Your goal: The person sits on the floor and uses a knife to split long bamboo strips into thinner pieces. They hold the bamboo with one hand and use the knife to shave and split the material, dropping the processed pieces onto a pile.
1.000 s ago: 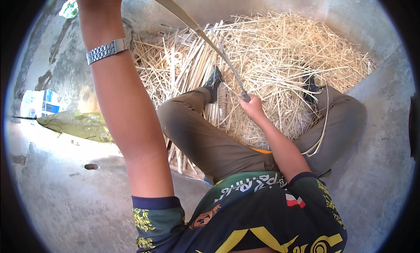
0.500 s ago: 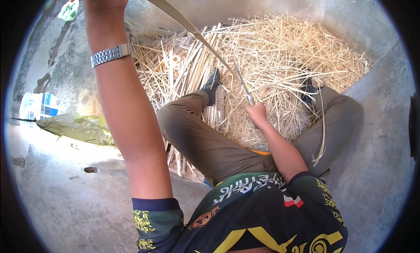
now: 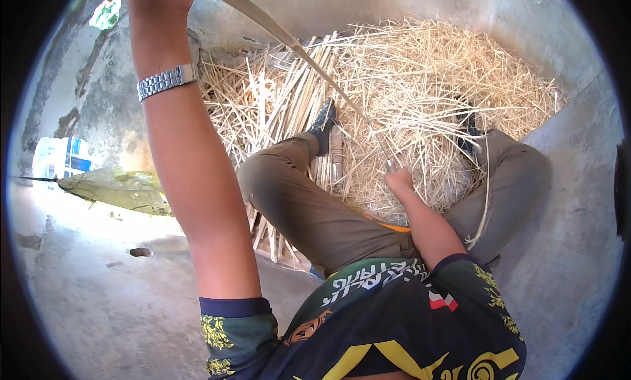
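Observation:
My left hand (image 3: 160, 0) is raised at the top edge, a metal-band watch on its wrist and its fingers mostly cut off by the frame. From it a long, pale bamboo strip (image 3: 279, 33) slants down to the right, held in that hand. Low between my knees, my right hand (image 3: 399, 180) is closed around the handle of a knife (image 3: 382, 145). The thin blade points up and away, blurred, and lies along the lower end of the strip. Whether blade and strip touch, I cannot tell.
Shavings (image 3: 453, 71) are heaped beyond and between my bent legs. Longer split strips (image 3: 289, 94) lie to the left of the heap. Grey concrete walls (image 3: 572, 202) curve around me, and a small hole (image 3: 140, 252) shows at the left.
My right hand and the knife have moved a little right and closer to me, along the strip's lower end. The left hand has stayed nearly in place.

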Available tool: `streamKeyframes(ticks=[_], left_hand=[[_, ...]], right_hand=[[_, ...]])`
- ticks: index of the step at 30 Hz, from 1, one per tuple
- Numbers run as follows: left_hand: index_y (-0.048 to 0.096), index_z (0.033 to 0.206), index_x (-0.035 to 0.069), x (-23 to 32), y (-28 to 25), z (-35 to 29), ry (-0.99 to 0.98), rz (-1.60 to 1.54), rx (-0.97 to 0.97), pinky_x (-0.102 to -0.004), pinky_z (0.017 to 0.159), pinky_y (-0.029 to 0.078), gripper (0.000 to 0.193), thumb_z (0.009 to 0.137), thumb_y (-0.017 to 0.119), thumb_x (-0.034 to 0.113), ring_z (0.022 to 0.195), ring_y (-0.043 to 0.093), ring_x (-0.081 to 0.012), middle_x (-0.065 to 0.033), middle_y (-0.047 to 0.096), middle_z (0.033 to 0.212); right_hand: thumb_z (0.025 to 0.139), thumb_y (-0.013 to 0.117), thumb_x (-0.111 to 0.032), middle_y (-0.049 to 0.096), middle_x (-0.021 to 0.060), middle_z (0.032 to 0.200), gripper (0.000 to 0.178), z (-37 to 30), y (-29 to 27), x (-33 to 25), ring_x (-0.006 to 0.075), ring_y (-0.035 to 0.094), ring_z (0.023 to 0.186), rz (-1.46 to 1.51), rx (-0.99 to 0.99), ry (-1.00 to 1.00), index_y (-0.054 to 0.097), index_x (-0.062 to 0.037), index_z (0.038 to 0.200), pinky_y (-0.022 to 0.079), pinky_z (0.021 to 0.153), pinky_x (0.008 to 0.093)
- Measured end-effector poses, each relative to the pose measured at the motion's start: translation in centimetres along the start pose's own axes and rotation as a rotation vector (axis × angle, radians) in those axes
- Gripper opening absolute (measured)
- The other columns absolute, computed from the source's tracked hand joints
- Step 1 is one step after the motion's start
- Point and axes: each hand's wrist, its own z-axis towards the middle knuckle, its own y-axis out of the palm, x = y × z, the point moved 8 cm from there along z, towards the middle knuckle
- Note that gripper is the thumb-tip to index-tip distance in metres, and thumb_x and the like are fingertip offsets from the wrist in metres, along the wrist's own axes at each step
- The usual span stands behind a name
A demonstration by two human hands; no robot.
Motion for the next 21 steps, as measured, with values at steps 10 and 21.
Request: streamKeyframes(ticks=[10,21], left_hand=[[0.066,0.092,0.013,0.0,0.8,-1.4,0.022,-0.046,0.009,-0.02,0.04,0.021,0.007,0.094,0.069,0.018,0.046,0.029,-0.0042,0.0094,0.034,0.056],[0.053,0.076,0.02,-0.6,1.7,-0.3,0.052,-0.051,-0.117,-0.0202,0.04,0.022,0.025,0.091,0.072,0.014,0.045,0.029,-0.0039,0.009,0.034,0.055]], right_hand=[[0.087,0.068,-0.023,0.058,0.0039,0.067,0.022,-4.3,-6.2,-10.9,0.0153,0.051,0.058,0.504,0.14,-0.468,0.06,-0.0035,0.082,0.044,0.059,0.0364],[0.087,0.063,-0.029,0.072,0.0195,0.088,0.033,-2.0,-1.4,-1.4,0.0314,0.071,0.077,0.042,-0.046,0.019,0.071,0.0019,0.097,0.053,0.07,0.0437]])
